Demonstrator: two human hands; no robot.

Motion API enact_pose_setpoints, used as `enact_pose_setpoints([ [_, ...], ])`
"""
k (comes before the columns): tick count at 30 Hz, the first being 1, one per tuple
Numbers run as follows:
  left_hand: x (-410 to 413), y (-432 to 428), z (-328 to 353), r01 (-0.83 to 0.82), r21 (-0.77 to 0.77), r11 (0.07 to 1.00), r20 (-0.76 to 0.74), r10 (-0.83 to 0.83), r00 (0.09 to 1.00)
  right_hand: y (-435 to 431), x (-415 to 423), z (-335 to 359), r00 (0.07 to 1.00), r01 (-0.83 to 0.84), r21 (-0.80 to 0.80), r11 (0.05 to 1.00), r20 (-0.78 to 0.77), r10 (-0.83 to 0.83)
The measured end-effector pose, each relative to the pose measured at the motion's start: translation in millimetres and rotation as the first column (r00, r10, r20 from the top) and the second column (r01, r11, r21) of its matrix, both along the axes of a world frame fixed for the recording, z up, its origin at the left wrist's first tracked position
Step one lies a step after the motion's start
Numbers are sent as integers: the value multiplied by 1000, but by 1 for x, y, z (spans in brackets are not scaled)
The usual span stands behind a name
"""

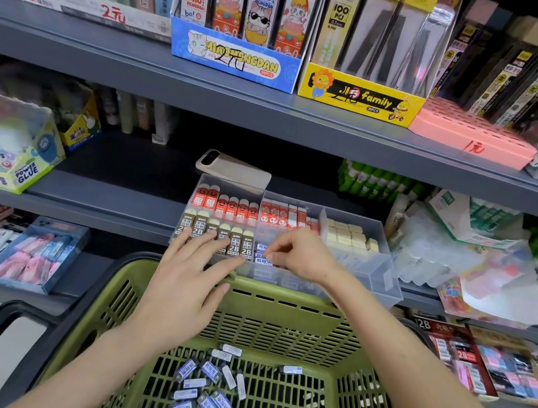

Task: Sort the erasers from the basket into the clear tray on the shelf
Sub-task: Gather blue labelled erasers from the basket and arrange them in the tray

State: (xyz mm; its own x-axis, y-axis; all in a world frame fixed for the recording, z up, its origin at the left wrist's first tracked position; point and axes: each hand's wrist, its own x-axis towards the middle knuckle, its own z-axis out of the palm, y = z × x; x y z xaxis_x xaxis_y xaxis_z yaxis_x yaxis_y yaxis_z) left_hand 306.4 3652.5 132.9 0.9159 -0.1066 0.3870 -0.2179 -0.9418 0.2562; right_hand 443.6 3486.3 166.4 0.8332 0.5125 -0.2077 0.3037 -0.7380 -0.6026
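A green slotted basket (280, 312) sits below the shelf with several blue-and-white wrapped erasers (204, 385) loose on its floor. The clear tray (385, 275) stands on the middle shelf, split into compartments of red, brown 2B and cream erasers. My left hand (191, 282) lies flat, fingers spread, against the tray's front by the brown 2B erasers (234, 240), holding nothing. My right hand (302, 253) reaches into the front middle compartment, its fingertips pinched on a blue-and-white eraser (262, 255) among a few lying there.
A beige phone (231, 169) lies behind the tray. A Power Glue box (7, 160) stands at left, glue sticks and plastic bags (460, 258) at right. Boxes of pencil leads fill the upper shelf (274, 107). More eraser boxes (32, 253) line the lower shelf.
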Motion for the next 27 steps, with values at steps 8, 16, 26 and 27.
enact_pose_setpoints([
  [8,-6,-2,4,2,-65,998,139,7,990,-9,-22,17,970,48,47,998,236,-58],
  [16,-33,-12,-42,32,-32,999,-378,-42,925,-47,-119,-47,996,72,355,932,22,-85],
  [26,-38,-18,-160,-333,-93,938,-802,128,584,-9,-138,-184,977,173,-360,917,-53,-205],
  [27,-39,-19,-166,-376,-112,920,-779,154,608,-7,-139,-188,975,181,-361,915,-56,-216],
])
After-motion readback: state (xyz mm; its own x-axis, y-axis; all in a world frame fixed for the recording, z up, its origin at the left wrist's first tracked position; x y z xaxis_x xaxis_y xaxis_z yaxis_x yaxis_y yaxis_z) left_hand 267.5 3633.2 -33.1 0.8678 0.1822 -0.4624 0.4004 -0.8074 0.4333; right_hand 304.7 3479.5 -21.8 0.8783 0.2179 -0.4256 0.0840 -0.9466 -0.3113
